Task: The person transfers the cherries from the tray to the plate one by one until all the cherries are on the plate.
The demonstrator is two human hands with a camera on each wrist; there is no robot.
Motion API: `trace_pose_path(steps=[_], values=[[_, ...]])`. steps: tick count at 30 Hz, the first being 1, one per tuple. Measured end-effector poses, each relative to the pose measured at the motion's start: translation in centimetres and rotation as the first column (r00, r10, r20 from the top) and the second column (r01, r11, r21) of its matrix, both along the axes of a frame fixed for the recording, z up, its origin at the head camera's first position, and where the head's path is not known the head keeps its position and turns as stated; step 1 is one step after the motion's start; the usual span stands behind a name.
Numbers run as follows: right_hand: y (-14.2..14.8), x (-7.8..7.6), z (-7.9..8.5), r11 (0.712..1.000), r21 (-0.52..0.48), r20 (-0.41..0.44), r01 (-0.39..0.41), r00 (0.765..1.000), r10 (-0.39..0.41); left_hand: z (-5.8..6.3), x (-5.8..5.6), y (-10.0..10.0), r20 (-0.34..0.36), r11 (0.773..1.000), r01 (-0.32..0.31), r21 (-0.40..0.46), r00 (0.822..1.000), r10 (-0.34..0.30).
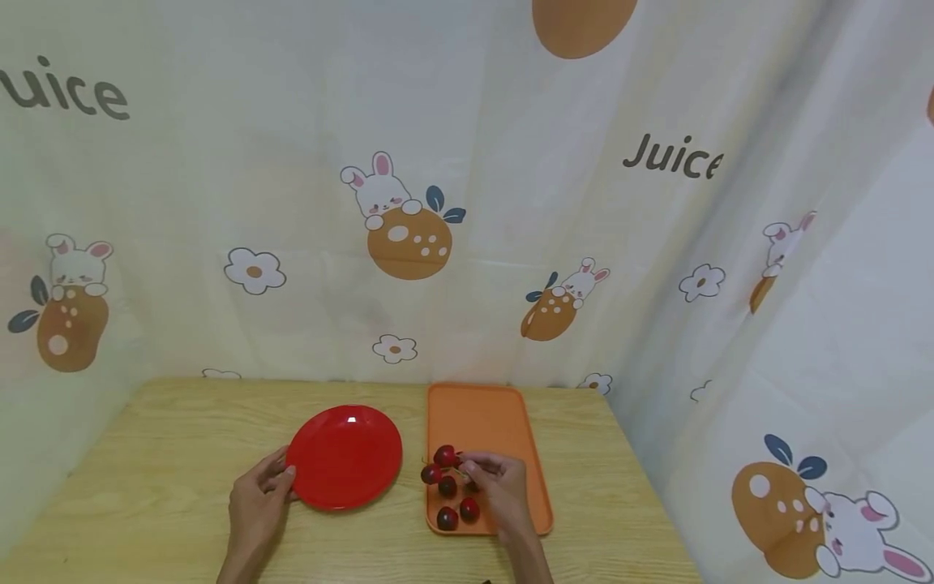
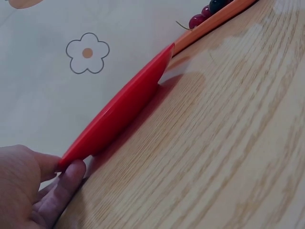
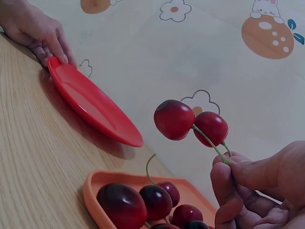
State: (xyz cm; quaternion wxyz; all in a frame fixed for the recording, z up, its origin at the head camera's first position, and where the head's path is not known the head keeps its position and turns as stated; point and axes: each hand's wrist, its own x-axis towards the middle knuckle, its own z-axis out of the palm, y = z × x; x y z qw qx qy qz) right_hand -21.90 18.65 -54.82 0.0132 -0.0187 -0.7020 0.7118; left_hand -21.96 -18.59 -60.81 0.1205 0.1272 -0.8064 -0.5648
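My left hand [image 1: 255, 507] grips the near-left rim of a round red plate [image 1: 344, 458], thumb on top and fingers beneath. The left wrist view shows the plate from the side, close over the wood, with its shadow under it. With thumb and fingertips, my right hand [image 1: 505, 493] pinches the green stems of a pair of dark red cherries [image 3: 174, 120]. They hang out from the fingers, above an orange tray [image 1: 477, 415]. Several more cherries [image 1: 469, 509] lie in the tray's near end, partly hidden by the right hand in the head view.
Plate and tray stand side by side on a light wooden table [image 1: 175, 454], with a narrow strip of wood between them. A pale curtain [image 1: 306, 178] printed with rabbits, fruit and flowers hangs behind the table and along its sides.
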Motion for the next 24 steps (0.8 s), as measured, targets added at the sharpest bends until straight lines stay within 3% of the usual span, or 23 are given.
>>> trace_pose_path(steps=[6, 24], values=[[-0.4, -0.2, 0.1, 1.000, -0.001, 0.022, -0.007, 1.000, 0.007, 0.0, -0.2, 0.0, -0.048, 1.000, 0.020, 0.013, 0.999, -0.020], [-1.6, 0.2, -0.1, 1.000, -0.002, 0.035, 0.014, 0.999, -0.014, 0.0, 0.0, -0.4, -0.029, 0.999, 0.028, 0.016, 0.999, -0.027]])
